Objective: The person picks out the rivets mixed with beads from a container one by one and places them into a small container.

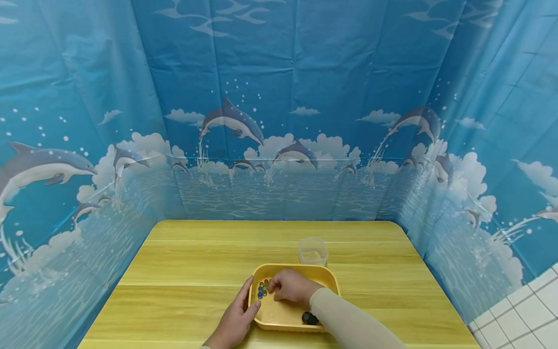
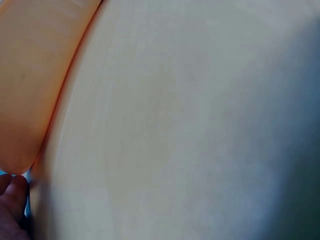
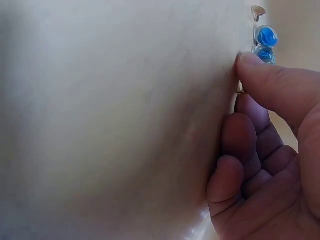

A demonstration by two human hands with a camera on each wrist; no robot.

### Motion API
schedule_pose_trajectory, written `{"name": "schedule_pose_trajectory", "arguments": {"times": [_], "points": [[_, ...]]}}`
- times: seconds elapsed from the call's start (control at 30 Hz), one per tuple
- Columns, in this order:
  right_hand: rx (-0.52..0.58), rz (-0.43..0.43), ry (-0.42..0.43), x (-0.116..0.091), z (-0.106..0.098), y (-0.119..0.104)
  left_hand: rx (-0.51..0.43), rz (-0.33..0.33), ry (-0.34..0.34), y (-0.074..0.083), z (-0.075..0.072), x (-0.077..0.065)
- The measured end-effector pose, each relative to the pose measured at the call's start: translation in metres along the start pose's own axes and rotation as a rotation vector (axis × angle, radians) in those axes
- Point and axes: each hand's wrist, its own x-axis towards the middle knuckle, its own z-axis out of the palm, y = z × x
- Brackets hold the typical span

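A yellow tray (image 1: 274, 325) stands on the table, with several small glass marbles (image 1: 260, 294) bunched along its left side. My left hand (image 1: 235, 315) holds the tray's left edge, thumb over the rim and fingers along the outer side. Inside the tray, my right hand (image 1: 291, 286) is beside the marbles. Its thumb and index finger pinch a small marble, mostly hidden, with a gold glint showing between them in the right wrist view. Just past the thumb there are clear marbles with blue swirls (image 3: 266, 36).
Behind the tray, touching or close to its far rim, stands a clear plastic container (image 1: 313, 251). A black rounded object (image 1: 310, 318) shows beside the right sleeve at the tray's near right; whether it lies in the tray I cannot tell. A dolphin-print curtain (image 1: 279, 194) surrounds the wooden table (image 1: 183, 271).
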Motion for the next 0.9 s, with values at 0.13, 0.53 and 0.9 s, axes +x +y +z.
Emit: {"name": "schedule_pose_trajectory", "arguments": {"times": [0.13,0.53,0.9], "points": [[-0.043,-0.001,-0.006,0.0008,-0.0005,0.0017,0.001,0.002,0.0,0.0004,0.0001,-0.0001],[-0.125,0.007,-0.006,-0.002,-0.0061,0.002,0.032,-0.016,0.008,-0.0001,0.001,0.0005],[-0.189,0.015,0.016,-0.0017,-0.0033,0.0022,0.056,-0.011,0.028,-0.0035,0.0014,-0.0008]]}}
